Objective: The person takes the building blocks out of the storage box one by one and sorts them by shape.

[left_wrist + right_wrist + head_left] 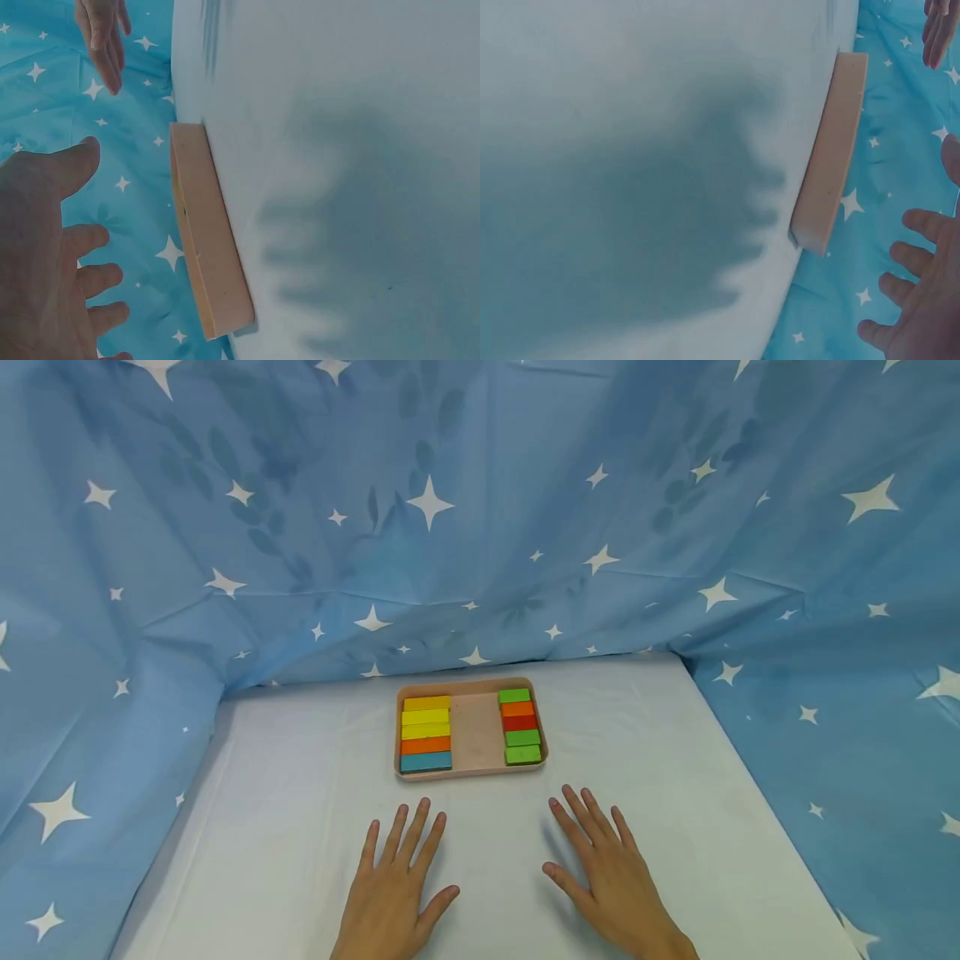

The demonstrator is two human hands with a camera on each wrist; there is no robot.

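Observation:
A shallow pinkish-tan tray (pixel 477 727) lies on the white table, holding two columns of coloured blocks. In the left column, from back to front, are an orange-yellow block (pixel 427 702), two yellow blocks, an orange block (pixel 425 745) and a blue block (pixel 426 762). The shorter right column has a green block (pixel 514 695), an orange one, a red block (pixel 520 723) and two more green ones. My left hand (pixel 392 893), fingers spread, hovers in front of the tray's left side. My right hand (pixel 611 881) hovers at the front right, also with spread fingers. Both hold nothing.
White cloth covers the table (pixel 300 827). A blue curtain (pixel 480 527) with white stars hangs along the back and both sides. The tray's back edge lies close to the curtain. In the wrist views, hand shadows (pixel 352 210) fall on the cloth.

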